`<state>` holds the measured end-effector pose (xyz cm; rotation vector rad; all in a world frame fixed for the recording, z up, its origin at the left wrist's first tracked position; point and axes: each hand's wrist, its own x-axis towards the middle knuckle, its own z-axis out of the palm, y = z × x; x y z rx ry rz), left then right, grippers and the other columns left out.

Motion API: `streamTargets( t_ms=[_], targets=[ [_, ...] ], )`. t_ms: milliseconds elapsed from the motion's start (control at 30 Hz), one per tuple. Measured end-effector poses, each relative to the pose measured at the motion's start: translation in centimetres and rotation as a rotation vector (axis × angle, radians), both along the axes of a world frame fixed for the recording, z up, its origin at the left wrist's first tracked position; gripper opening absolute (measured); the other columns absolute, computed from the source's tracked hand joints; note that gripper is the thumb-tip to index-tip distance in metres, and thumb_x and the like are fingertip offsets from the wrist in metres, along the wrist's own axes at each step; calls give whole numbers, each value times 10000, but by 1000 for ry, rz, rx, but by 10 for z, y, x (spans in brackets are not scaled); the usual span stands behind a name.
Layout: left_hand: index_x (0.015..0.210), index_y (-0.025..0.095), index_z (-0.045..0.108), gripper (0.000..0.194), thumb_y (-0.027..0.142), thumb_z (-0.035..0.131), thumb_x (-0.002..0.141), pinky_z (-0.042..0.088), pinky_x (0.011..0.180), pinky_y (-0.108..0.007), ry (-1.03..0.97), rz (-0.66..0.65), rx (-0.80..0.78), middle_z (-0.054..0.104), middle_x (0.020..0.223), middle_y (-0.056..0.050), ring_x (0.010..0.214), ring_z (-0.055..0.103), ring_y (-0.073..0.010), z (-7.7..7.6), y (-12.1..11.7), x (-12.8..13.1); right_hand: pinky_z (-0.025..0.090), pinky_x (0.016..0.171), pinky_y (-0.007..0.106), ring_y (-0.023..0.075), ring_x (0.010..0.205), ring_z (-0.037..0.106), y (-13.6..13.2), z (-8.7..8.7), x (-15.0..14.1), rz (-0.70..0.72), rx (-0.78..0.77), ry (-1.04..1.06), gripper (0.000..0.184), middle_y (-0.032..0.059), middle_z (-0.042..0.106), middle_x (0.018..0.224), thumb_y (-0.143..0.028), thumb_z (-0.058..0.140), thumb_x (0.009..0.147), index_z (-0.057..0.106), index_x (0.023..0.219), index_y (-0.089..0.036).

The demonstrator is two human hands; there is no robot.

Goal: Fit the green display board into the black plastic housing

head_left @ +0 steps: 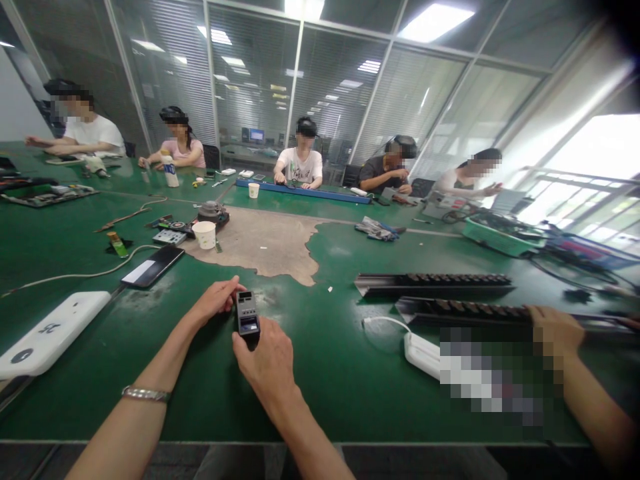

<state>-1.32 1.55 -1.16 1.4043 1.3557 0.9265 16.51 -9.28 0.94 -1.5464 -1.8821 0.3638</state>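
Note:
A small dark grey rectangular device (247, 309) with a little window at its near end and slots along its top is held just over the green table (330, 393). My right hand (270, 353) is closed around its near end, with the thumb on the left side. At the far left edge, the bent fingers of my left hand (219, 298) grip the device too, with some fingertips hidden behind it. A silver bracelet (146, 394) circles my left wrist. What kind of device it is, I cannot tell.
Left of my arms lie a phone (154, 267) and a white power bank (55, 333). A paper cup (204, 235) stands ahead. At right, a co-worker's hand (557, 330) touches one of two black slotted rails (435, 285). Several people sit across the table.

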Motion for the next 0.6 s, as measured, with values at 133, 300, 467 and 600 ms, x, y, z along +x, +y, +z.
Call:
streamTargets(
  t_ms=[133, 300, 467, 600],
  targets=[
    [881, 104, 690, 675, 724, 427, 833, 301, 423, -210, 27, -19, 43, 519, 528, 9, 433, 435, -106, 2, -2, 1, 454, 743, 292, 203, 803, 616, -2, 20, 12, 19, 59, 88, 207, 46, 656, 848, -375, 615, 836, 617, 928, -190],
    [990, 113, 700, 668, 709, 443, 833, 326, 417, -214, 3, -5, 30, 606, 709, -33, 468, 480, -99, -2, 0, 0, 422, 691, 264, 176, 741, 588, 2, 34, 50, -38, 90, 104, 186, 25, 642, 807, -371, 569, 875, 619, 906, -195],
    [990, 120, 716, 676, 709, 416, 846, 317, 398, -212, 22, -4, 14, 564, 620, -12, 449, 470, -102, -6, 3, -1, 427, 709, 289, 213, 789, 607, 8, 11, 83, -190, 40, -30, 179, 58, 645, 847, -340, 593, 849, 626, 925, -182],
    [985, 122, 719, 670, 703, 412, 854, 300, 384, -204, 13, -2, 6, 569, 633, -18, 449, 474, -101, -8, 4, 0, 451, 761, 313, 233, 829, 620, 11, -7, 95, -204, -11, -60, 199, 79, 636, 871, -313, 613, 835, 632, 971, -168]
  ],
)
